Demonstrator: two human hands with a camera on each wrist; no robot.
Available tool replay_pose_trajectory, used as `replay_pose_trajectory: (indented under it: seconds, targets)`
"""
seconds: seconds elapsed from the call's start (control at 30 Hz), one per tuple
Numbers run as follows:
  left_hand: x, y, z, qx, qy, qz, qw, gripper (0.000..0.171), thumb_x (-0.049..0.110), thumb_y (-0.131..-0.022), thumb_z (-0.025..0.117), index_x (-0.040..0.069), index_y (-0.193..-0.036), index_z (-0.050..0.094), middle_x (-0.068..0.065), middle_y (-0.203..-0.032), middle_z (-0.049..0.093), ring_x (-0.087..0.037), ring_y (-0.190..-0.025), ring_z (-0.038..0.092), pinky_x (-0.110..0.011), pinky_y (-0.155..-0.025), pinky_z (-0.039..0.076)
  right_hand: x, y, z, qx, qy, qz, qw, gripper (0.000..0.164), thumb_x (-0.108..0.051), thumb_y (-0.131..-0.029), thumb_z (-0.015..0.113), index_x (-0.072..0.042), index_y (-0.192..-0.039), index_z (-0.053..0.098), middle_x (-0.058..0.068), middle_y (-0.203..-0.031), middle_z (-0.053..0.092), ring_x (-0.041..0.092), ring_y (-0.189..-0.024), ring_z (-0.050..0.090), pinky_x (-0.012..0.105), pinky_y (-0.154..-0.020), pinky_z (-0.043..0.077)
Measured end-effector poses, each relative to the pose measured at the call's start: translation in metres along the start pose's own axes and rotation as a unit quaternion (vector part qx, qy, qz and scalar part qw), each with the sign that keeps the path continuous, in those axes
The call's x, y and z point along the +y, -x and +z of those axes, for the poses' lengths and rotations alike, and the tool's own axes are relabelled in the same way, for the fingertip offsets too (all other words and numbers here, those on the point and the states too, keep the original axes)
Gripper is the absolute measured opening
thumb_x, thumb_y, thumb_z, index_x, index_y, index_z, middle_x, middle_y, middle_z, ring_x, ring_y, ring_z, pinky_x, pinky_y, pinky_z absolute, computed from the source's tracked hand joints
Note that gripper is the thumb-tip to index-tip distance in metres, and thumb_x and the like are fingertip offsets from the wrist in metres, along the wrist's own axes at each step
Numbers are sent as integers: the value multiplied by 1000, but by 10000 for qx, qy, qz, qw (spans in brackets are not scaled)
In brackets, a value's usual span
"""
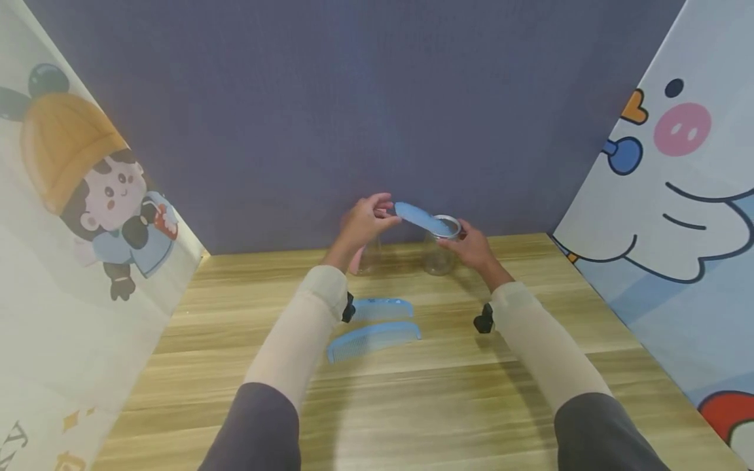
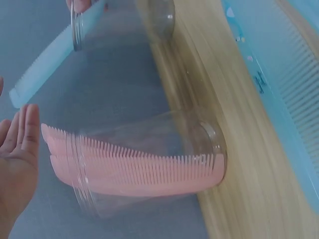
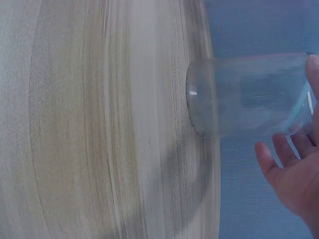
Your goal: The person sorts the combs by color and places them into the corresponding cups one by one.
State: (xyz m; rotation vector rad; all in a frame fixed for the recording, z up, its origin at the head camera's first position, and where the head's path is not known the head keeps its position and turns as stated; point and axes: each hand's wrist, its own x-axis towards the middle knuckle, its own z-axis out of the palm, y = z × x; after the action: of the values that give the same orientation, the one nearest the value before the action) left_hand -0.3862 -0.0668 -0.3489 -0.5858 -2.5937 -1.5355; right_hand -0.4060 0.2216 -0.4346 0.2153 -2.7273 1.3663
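Note:
A blue comb (image 1: 421,217) leans at a slant, one end inside the mouth of a clear jar (image 1: 437,260). My left hand (image 1: 366,221) is by the comb's outer end, its fingers fairly straight in the left wrist view; whether they touch the comb is unclear. My right hand (image 1: 471,247) grips the jar near its rim, thumb and fingers on opposite sides in the right wrist view. Left of it stands a second clear jar (image 2: 149,124) holding pink combs (image 2: 144,174). Two more blue combs, a nearer one (image 1: 377,337) and a farther one (image 1: 383,307), lie on the table.
The wooden table (image 1: 448,405) meets a dark grey-blue panel (image 1: 377,118) close behind both jars. Side panels with cartoon prints flank it, a left panel (image 1: 65,275) and a right panel (image 1: 642,216). Black wrist pieces sit at both cuffs.

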Motion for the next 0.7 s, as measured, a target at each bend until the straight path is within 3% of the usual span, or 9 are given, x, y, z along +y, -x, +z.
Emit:
replay_pose_trajectory:
  seconds: [0.13, 0.4, 0.7]
  targets:
    - [2, -1, 5, -321, 405, 89, 9986, 72, 18, -93, 76, 2, -154, 40, -17, -151, 53, -30, -124, 62, -41, -107, 53, 0, 0, 0, -1, -105, -111, 9999, 83, -36, -91, 77, -4, -156, 36, 28, -148, 51, 44, -133, 51, 57, -107, 48]
    - [-7, 4, 0, -574, 42, 85, 9983, 67, 18, -95, 73, 1, -152, 42, -20, -151, 51, -35, -127, 61, -43, -107, 54, 0, 0, 1, -16, -255, -131, 9996, 84, -33, -91, 78, -2, -156, 36, 30, -149, 49, 46, -137, 48, 58, -109, 47]
    - [-24, 29, -11, -862, -250, -153, 9958, 59, 19, -97, 70, 2, -149, 48, -18, -154, 50, -37, -132, 57, -44, -109, 52, 0, 1, 0, -118, -296, 103, 9994, 94, -43, -90, 78, -5, -160, 29, 28, -154, 45, 45, -142, 44, 58, -112, 46]
